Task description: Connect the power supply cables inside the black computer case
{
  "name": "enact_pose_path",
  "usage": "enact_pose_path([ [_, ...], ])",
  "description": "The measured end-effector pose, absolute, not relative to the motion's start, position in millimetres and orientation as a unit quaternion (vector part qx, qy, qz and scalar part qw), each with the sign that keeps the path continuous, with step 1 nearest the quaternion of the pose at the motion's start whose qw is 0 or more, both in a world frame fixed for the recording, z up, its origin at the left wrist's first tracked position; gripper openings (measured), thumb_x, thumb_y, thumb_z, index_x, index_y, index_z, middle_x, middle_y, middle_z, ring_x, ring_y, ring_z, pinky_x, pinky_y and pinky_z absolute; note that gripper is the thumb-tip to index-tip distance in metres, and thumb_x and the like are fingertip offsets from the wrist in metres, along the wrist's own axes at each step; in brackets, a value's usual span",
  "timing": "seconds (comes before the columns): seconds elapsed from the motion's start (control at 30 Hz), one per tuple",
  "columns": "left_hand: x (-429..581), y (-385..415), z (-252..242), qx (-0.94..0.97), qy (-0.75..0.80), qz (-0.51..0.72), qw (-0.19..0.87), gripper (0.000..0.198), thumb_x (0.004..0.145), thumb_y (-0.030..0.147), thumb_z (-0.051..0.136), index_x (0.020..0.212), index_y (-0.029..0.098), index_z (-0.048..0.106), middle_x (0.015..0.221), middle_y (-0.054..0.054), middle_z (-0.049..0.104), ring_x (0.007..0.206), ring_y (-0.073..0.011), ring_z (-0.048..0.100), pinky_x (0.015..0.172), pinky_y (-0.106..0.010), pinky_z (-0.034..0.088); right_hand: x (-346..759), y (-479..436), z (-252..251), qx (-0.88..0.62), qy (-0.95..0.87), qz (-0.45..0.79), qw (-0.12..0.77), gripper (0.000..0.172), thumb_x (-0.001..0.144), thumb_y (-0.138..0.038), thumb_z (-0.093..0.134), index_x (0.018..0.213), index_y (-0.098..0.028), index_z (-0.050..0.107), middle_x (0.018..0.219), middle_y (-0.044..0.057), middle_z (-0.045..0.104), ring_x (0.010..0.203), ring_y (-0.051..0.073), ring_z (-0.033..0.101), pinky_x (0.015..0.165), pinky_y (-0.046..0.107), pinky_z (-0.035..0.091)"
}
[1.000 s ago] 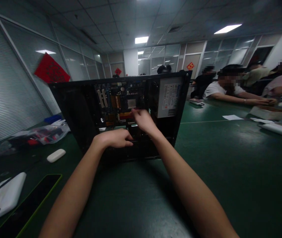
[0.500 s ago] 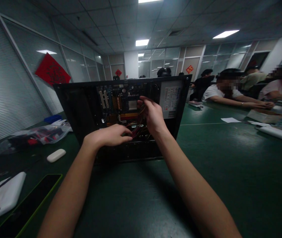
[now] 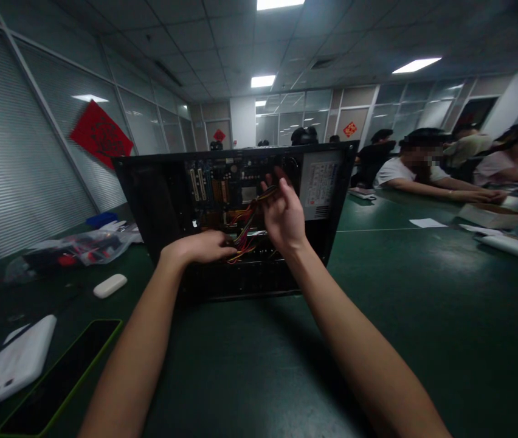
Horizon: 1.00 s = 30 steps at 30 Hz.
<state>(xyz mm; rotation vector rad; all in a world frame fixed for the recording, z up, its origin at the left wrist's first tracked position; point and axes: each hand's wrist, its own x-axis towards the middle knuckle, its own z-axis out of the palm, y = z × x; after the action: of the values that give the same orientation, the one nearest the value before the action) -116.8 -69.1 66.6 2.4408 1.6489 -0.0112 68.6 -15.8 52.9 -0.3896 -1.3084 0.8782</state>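
Note:
An open black computer case (image 3: pixel 241 283) stands on the green table in front of me, its inside facing me. Within it are a motherboard (image 3: pixel 211 185) and, at the upper right, a silver power supply (image 3: pixel 320 185) with a label. A bundle of coloured power cables (image 3: pixel 246 230) hangs across the lower middle. My left hand (image 3: pixel 199 246) is closed around the lower part of this bundle, its fingertips partly hidden. Palm partly turned to me, my right hand (image 3: pixel 286 216) holds the upper end of the cables between thumb and fingers, in front of the board.
On the left lie a plastic bag (image 3: pixel 76 249) with items inside, a small white case (image 3: pixel 110 286), a white device (image 3: pixel 17 362) and a phone with a green edge (image 3: pixel 62 377). To the right are paper (image 3: pixel 427 223), an open box (image 3: pixel 489 216) and seated people.
My right hand has turned its palm more toward me, bringing more of the cables into sight. My left hand's fingers have closed in on the bundle. The view has shifted slightly.

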Motion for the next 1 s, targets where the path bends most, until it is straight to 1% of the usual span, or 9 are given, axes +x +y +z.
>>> enact_pose_path([
  [0.1, -118.7, -62.9, 62.4, 0.823, 0.556, -0.041, 0.109, 0.049, 0.095, 0.053, 0.048, 0.113, 0.015, 0.074, 0.108, -0.011, 0.076, 0.089, -0.0223, 0.069, 0.076, -0.027, 0.049, 65.6, -16.8, 50.8, -0.169, -0.592, 0.383, 0.688, 0.06, 0.099, -0.06, 0.03, 0.147, -0.029, 0.048, 0.144, 0.008, 0.054, 0.138, 0.02, 0.047, 0.112, 0.041, 0.039],
  [0.17, -118.5, -63.8, 63.2, 0.827, 0.552, -0.037, 0.101, 0.048, 0.094, 0.053, 0.048, 0.11, 0.015, 0.074, 0.104, -0.009, 0.076, 0.085, -0.0208, 0.068, 0.072, -0.026, 0.047, 63.8, -19.0, 50.5, -0.188, -0.61, 0.369, 0.675, 0.063, 0.098, -0.064, 0.029, 0.148, -0.029, 0.047, 0.143, 0.008, 0.056, 0.136, 0.021, 0.049, 0.11, 0.041, 0.04],
  [0.4, -123.3, -64.2, 68.0, 0.821, 0.556, 0.034, 0.123, 0.042, 0.094, 0.046, 0.049, 0.109, 0.014, 0.073, 0.102, -0.008, 0.077, 0.085, -0.0199, 0.068, 0.075, -0.026, 0.049, 66.8, -22.4, 52.6, -0.181, -0.603, 0.392, 0.671, 0.06, 0.101, -0.056, 0.02, 0.151, -0.029, 0.042, 0.148, 0.007, 0.052, 0.138, 0.02, 0.046, 0.109, 0.039, 0.042],
  [0.5, -127.6, -58.9, 68.8, 0.783, 0.601, 0.117, 0.111, 0.039, 0.094, 0.039, 0.048, 0.107, 0.011, 0.072, 0.105, -0.013, 0.076, 0.089, -0.0222, 0.07, 0.08, -0.03, 0.052, 70.5, -21.9, 54.3, -0.212, -0.639, 0.357, 0.647, 0.063, 0.099, -0.064, 0.023, 0.15, -0.032, 0.043, 0.153, 0.006, 0.048, 0.137, 0.02, 0.047, 0.107, 0.039, 0.043],
  [0.57, -130.6, -56.5, 70.3, 0.754, 0.612, 0.201, 0.127, 0.038, 0.094, 0.035, 0.047, 0.111, 0.01, 0.07, 0.108, -0.014, 0.076, 0.092, -0.0227, 0.071, 0.084, -0.032, 0.054, 72.3, -22.9, 56.3, -0.238, -0.658, 0.348, 0.624, 0.061, 0.1, -0.064, 0.026, 0.15, -0.034, 0.042, 0.154, 0.005, 0.047, 0.136, 0.02, 0.048, 0.107, 0.039, 0.044],
  [0.7, -135.3, -59.8, 78.5, 0.684, 0.6, 0.356, 0.214, 0.038, 0.091, 0.032, 0.048, 0.116, 0.011, 0.067, 0.102, -0.013, 0.076, 0.081, -0.0201, 0.073, 0.08, -0.035, 0.059, 73.2, -25.1, 58.4, -0.252, -0.644, 0.41, 0.594, 0.051, 0.103, -0.044, 0.031, 0.152, -0.032, 0.038, 0.151, 0.007, 0.052, 0.135, 0.019, 0.05, 0.105, 0.04, 0.044],
  [0.8, -136.9, -71.7, 90.5, 0.647, 0.584, 0.434, 0.228, 0.035, 0.088, 0.035, 0.05, 0.103, 0.011, 0.07, 0.085, -0.009, 0.076, 0.07, -0.0179, 0.07, 0.072, -0.033, 0.06, 74.9, -23.9, 56.7, -0.258, -0.647, 0.431, 0.573, 0.05, 0.102, -0.037, 0.035, 0.151, -0.028, 0.039, 0.148, 0.008, 0.054, 0.131, 0.018, 0.054, 0.102, 0.037, 0.047],
  [0.9, -136.1, -90.9, 105.7, 0.624, 0.558, 0.504, 0.213, 0.033, 0.085, 0.041, 0.054, 0.088, 0.013, 0.069, 0.081, -0.008, 0.074, 0.068, -0.0173, 0.068, 0.067, -0.03, 0.059, 80.1, -25.9, 56.3, -0.308, -0.696, 0.358, 0.54, 0.046, 0.099, -0.037, 0.044, 0.142, -0.023, 0.051, 0.138, 0.01, 0.062, 0.119, 0.02, 0.062, 0.097, 0.035, 0.05],
  [1.0, -131.9, -109.7, 117.6, 0.621, 0.555, 0.497, 0.244, 0.033, 0.083, 0.046, 0.056, 0.081, 0.015, 0.066, 0.078, -0.006, 0.072, 0.068, -0.0173, 0.066, 0.066, -0.03, 0.058, 85.2, -40.6, 61.4, -0.342, -0.748, 0.231, 0.52, 0.041, 0.096, -0.043, 0.055, 0.126, -0.017, 0.064, 0.113, 0.011, 0.073, 0.1, 0.023, 0.068, 0.092, 0.038, 0.051],
])
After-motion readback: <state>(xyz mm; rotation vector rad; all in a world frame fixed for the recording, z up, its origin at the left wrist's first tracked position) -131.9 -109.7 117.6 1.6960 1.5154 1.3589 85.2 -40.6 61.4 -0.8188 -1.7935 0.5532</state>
